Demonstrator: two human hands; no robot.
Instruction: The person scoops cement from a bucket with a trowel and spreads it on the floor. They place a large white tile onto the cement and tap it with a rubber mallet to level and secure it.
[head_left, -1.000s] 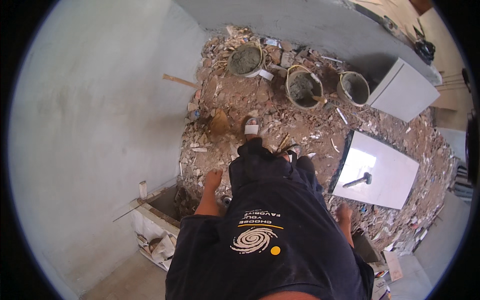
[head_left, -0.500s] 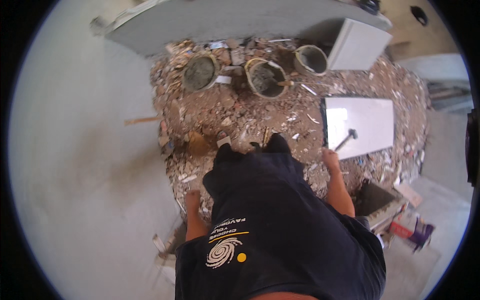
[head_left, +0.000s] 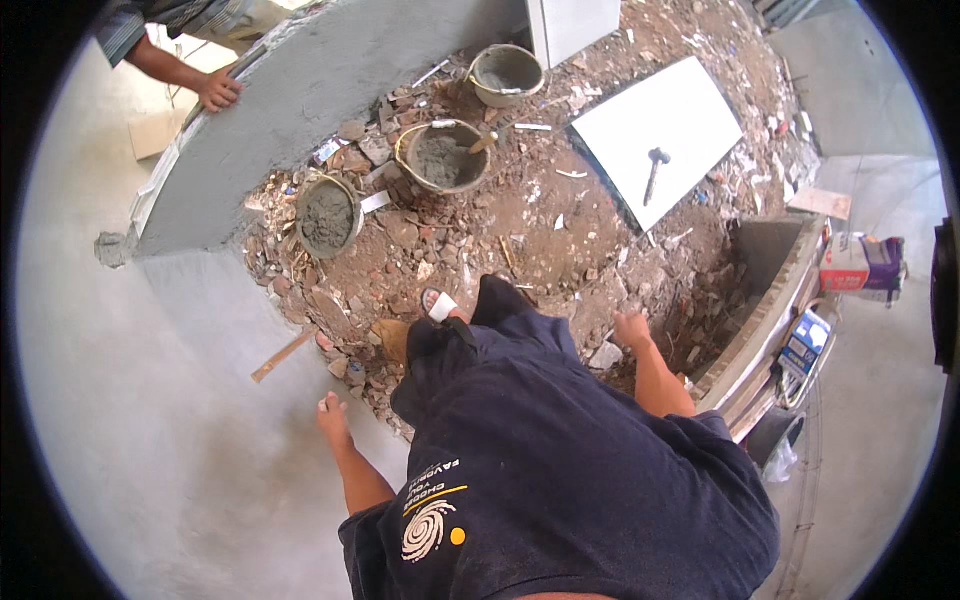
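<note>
A rubber mallet (head_left: 656, 172) lies on a large white tile (head_left: 700, 120), which sits on the rubble floor at the right. My right hand (head_left: 631, 328) hangs above the rubble between that tile and my body, holding nothing, its fingers loosely apart. My left hand (head_left: 333, 416) is out to the left near the grey wall, empty, with fingers loosely bent and parted. In front of me stand a left bucket (head_left: 328, 216), a middle bucket (head_left: 442, 160) and a far bucket (head_left: 505, 75), each with grey mortar. A wooden-handled trowel (head_left: 484, 143) rests in the middle one.
A co-worker's hand (head_left: 219, 92) rests on top of the low grey wall (head_left: 330, 90). Another white tile (head_left: 575, 25) leans at the back. A brick-edged pit (head_left: 765, 255) lies right, with a red-and-purple bag (head_left: 860, 265) beside it. Broken bricks and rubble (head_left: 540, 235) cover the floor.
My right hand has let go of the mallet, which now lies on the tile. The view has turned right, and my left hand has swung outward. A co-worker has come into view.
</note>
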